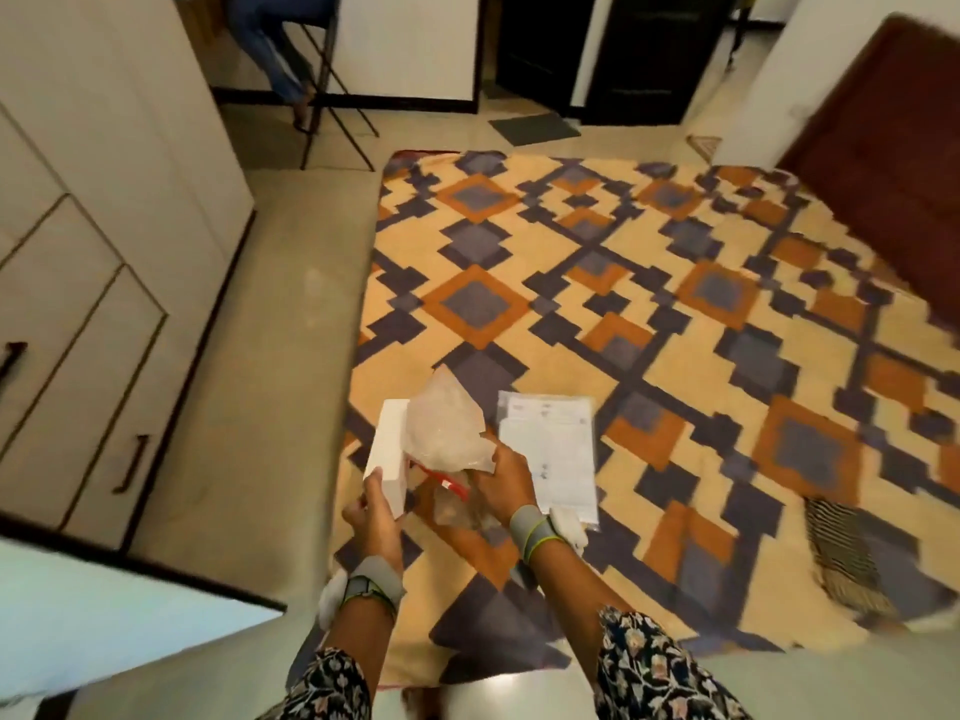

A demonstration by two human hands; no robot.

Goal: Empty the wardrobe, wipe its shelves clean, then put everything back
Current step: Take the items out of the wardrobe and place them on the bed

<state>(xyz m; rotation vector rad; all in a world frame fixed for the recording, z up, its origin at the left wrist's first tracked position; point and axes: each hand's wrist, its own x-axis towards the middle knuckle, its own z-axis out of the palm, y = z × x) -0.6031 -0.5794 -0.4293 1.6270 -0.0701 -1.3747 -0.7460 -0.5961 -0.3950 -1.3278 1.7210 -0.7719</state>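
Note:
My left hand grips the near end of a white rectangular box, held just above the near edge of a bed covered in a patterned sheet. Beside it my right hand pinches a crumpled clear plastic bag; a second clear bag with a red strip hangs under it. To the right, a clear sleeve of printed papers lies flat on the sheet. The wardrobe stands at the left with its cream doors and dark handles; I cannot see its shelves.
A white open door panel juts in at lower left. A strip of beige floor runs between wardrobe and bed. A striped cloth lies on the bed's right. At the back stand a folding stand, a dark mat and a person's legs.

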